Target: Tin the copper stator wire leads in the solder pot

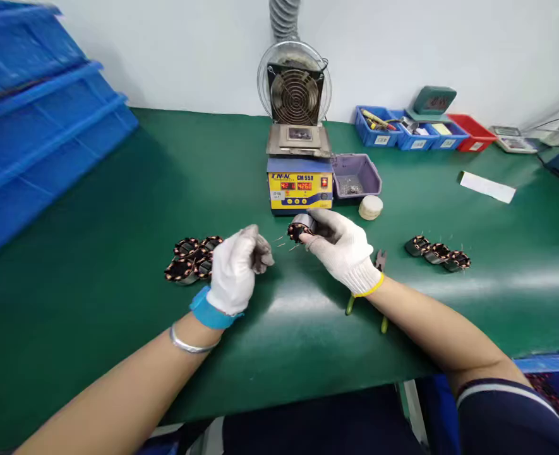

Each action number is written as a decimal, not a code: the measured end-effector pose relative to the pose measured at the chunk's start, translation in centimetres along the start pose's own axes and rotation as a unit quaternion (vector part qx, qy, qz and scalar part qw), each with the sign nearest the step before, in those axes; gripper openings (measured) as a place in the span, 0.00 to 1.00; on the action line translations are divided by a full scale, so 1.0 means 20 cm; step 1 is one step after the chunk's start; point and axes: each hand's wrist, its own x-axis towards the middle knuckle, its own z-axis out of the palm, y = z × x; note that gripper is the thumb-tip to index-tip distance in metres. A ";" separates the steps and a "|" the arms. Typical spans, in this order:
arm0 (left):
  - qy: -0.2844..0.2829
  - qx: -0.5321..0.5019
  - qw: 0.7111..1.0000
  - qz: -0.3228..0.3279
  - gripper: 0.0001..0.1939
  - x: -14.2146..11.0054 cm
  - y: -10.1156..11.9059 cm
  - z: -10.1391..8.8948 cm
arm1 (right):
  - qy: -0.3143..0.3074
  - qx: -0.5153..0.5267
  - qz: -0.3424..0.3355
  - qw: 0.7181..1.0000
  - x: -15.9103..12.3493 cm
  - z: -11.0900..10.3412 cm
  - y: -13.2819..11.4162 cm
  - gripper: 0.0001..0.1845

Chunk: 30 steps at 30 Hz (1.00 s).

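Note:
In the head view my right hand (338, 246), in a white glove, grips a motor stator (300, 226) between thumb and fingers. Thin wire leads (282, 241) stick out of it toward the left. My left hand (241, 262), gloved as well, is closed just left of those wires, its fingertips curled together; whether anything is between them is hidden. A cluster of several stators (183, 268) lies beside my left hand, partly covered by it. Under my right wrist lie pliers (380, 260) with green handles. Three more stators (436, 254) stand in a row at the right.
A solder pot (300, 183) with a yellow display panel stands ahead, a fan (296, 95) behind it. Beside it are a purple bin (357, 175) and a round whitish tin (371, 207). Blue crates (47, 133) rise at left; small bins (378, 129) line the wall.

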 end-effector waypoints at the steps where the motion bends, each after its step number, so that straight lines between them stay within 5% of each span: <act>1: -0.031 0.010 0.999 -0.005 0.22 0.00 -0.01 0.02 | 0.009 -0.017 -0.017 1.000 0.03 -0.01 0.00 0.23; 4: -0.115 0.030 0.993 -0.015 0.22 0.00 -0.03 0.07 | 0.031 -0.091 -0.074 0.993 0.20 -0.06 -0.01 0.23; 8: -0.193 0.037 0.980 -0.021 0.19 0.03 -0.07 0.09 | 0.047 -0.241 -0.158 0.956 0.59 -0.11 -0.04 0.25; 14: -0.228 0.057 0.972 0.002 0.15 0.06 -0.11 0.07 | 0.056 -0.462 -0.142 0.874 1.06 -0.13 -0.11 0.27; 22: -0.227 0.104 0.968 0.027 0.12 0.07 -0.09 0.08 | 0.027 -0.573 -0.127 0.809 1.13 -0.05 -0.11 0.26; 30: -0.226 0.113 0.967 0.035 0.11 0.07 -0.09 0.08 | 0.018 -0.614 -0.123 0.780 1.13 -0.02 -0.11 0.26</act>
